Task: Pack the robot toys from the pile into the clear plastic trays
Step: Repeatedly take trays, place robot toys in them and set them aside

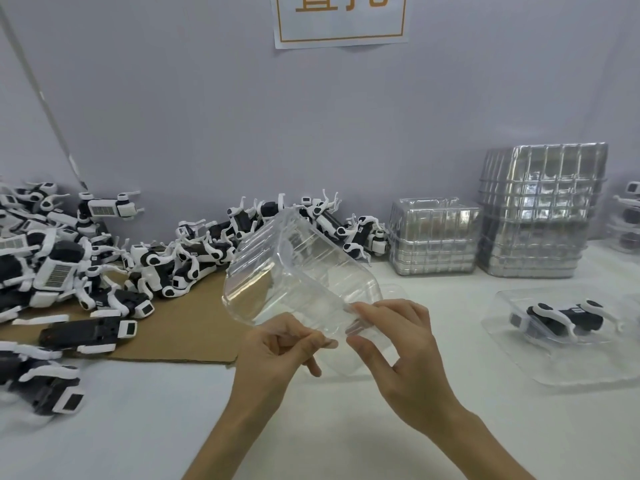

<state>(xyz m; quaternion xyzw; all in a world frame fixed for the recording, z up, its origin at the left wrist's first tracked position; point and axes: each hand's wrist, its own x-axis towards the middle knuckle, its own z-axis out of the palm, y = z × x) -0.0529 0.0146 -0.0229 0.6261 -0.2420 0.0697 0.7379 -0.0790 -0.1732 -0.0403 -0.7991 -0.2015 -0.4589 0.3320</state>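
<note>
Clear tray extends up-left from left grip, right grip.

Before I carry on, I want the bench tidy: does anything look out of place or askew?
Two things. The tall stack of clear trays at the back right is crooked, its upper trays tilted on the lower ones. Some robot toys lie off the cardboard, on the white table at the near left.

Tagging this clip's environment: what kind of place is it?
Likely a packing bench in a toy factory: a pile of identical robot toys on cardboard, stacks of clear trays at the back, and a left hand and right hand holding an empty tray.
</note>
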